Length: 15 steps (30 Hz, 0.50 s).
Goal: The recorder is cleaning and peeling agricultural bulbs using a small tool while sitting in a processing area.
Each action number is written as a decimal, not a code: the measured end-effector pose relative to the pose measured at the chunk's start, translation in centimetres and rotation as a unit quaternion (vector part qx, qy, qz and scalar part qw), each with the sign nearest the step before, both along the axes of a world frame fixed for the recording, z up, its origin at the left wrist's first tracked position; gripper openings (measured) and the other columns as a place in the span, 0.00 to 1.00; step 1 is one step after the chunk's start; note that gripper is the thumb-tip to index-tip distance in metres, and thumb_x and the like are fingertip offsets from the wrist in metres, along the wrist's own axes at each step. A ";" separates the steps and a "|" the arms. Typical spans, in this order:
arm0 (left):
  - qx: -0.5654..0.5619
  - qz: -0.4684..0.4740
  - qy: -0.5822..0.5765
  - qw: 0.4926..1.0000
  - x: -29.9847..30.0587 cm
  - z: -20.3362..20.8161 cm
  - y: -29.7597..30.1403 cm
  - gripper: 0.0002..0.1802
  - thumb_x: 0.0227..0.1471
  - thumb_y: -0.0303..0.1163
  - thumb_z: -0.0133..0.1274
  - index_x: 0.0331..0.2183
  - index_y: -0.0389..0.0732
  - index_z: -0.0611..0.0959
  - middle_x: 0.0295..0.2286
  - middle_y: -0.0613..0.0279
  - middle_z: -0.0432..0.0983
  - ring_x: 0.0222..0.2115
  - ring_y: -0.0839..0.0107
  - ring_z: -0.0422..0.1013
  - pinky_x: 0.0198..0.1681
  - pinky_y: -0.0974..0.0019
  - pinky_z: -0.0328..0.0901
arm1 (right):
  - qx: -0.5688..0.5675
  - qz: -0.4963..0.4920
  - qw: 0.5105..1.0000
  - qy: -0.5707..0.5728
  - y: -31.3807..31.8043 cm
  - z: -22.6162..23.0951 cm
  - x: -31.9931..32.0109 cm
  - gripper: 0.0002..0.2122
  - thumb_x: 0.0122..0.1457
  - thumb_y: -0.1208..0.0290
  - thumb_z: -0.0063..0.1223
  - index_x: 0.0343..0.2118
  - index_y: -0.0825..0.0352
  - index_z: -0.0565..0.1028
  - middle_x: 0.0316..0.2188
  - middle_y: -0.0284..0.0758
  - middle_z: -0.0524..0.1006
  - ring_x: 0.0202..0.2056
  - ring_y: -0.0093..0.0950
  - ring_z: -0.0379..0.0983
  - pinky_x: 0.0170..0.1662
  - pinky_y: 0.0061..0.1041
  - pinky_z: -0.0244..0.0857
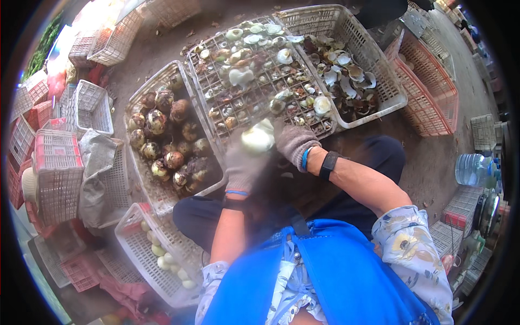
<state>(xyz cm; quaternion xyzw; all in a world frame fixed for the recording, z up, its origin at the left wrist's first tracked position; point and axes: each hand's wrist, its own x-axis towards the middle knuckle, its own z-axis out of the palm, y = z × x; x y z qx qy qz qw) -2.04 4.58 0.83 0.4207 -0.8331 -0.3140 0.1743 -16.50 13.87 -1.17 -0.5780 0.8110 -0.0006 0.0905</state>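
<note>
A peeled white onion [258, 136] sits in my left hand [244, 169], whose grey-gloved fingers are closed around its underside. Just to the right, my right hand [295, 143], also in a grey glove, is curled close beside the onion. Whatever its fingers hold is hidden or blurred. To the left, a crate [142, 189] holds several unpeeled brown onions [156, 122]. Ahead of my hands, an upturned slatted crate [214, 112] is strewn with peel scraps and pale onion pieces [241, 77].
A white crate [382, 65] at the far right holds onion skins [349, 81]. Peeled onions [162, 260] lie in another crate [132, 227] at lower left. Orange crates [425, 86] stand on the right, near a water jug [470, 169]. Stacked crates [57, 168] line the left.
</note>
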 end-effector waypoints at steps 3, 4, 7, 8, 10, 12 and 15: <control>0.070 0.041 0.044 0.996 1.9 -0.9 0.6 0.43 0.35 0.33 0.72 0.54 0.39 0.71 0.41 0.49 0.77 0.40 0.57 0.77 0.43 0.60 0.74 | 0.060 -0.024 0.997 -0.031 1.2 0.4 -0.2 0.10 0.64 0.71 0.43 0.43 0.72 0.68 0.26 0.49 0.80 0.30 0.44 0.82 0.30 0.42 0.74; 0.087 0.067 0.066 0.992 2.3 -1.3 0.5 0.45 0.34 0.30 0.73 0.54 0.38 0.70 0.41 0.52 0.77 0.38 0.60 0.77 0.42 0.61 0.74 | 0.032 -0.041 0.995 -0.082 1.7 1.4 -0.3 0.10 0.63 0.72 0.43 0.44 0.72 0.68 0.26 0.49 0.81 0.30 0.45 0.82 0.31 0.42 0.75; 0.130 0.081 0.119 0.981 2.3 -3.0 -0.3 0.47 0.32 0.22 0.72 0.55 0.37 0.68 0.42 0.56 0.76 0.37 0.66 0.76 0.42 0.63 0.75 | 0.076 -0.022 0.994 -0.069 2.1 2.0 -0.9 0.12 0.62 0.73 0.45 0.46 0.72 0.68 0.27 0.50 0.81 0.32 0.46 0.82 0.34 0.42 0.75; 0.130 0.078 0.121 0.981 2.2 -3.4 -0.5 0.47 0.32 0.22 0.72 0.55 0.37 0.68 0.42 0.56 0.76 0.37 0.66 0.76 0.42 0.63 0.75 | 0.053 -0.011 0.996 -0.072 2.3 2.3 -1.3 0.13 0.60 0.73 0.47 0.46 0.72 0.69 0.29 0.51 0.81 0.34 0.46 0.81 0.37 0.42 0.74; 0.177 0.087 0.156 0.968 1.1 -1.7 -0.7 0.45 0.30 0.41 0.77 0.49 0.34 0.74 0.38 0.53 0.79 0.39 0.62 0.78 0.43 0.63 0.73 | 0.055 -0.057 0.990 -0.115 2.4 3.2 -2.5 0.13 0.59 0.73 0.47 0.45 0.72 0.69 0.30 0.51 0.81 0.35 0.46 0.81 0.38 0.43 0.73; 0.171 0.084 0.172 0.967 -0.4 -2.9 -1.4 0.45 0.30 0.39 0.77 0.49 0.34 0.73 0.39 0.54 0.78 0.39 0.64 0.77 0.43 0.65 0.73 | 0.018 -0.116 0.984 -0.134 3.1 4.5 -3.2 0.13 0.58 0.72 0.49 0.44 0.71 0.71 0.31 0.52 0.80 0.35 0.46 0.80 0.38 0.44 0.73; 0.205 0.067 0.201 0.956 -2.3 -2.5 -0.9 0.45 0.31 0.39 0.77 0.49 0.35 0.71 0.41 0.53 0.77 0.40 0.63 0.77 0.43 0.65 0.73 | -0.051 -0.096 0.991 -0.084 3.0 5.2 -2.8 0.15 0.58 0.72 0.48 0.47 0.72 0.70 0.31 0.50 0.81 0.35 0.45 0.80 0.37 0.43 0.73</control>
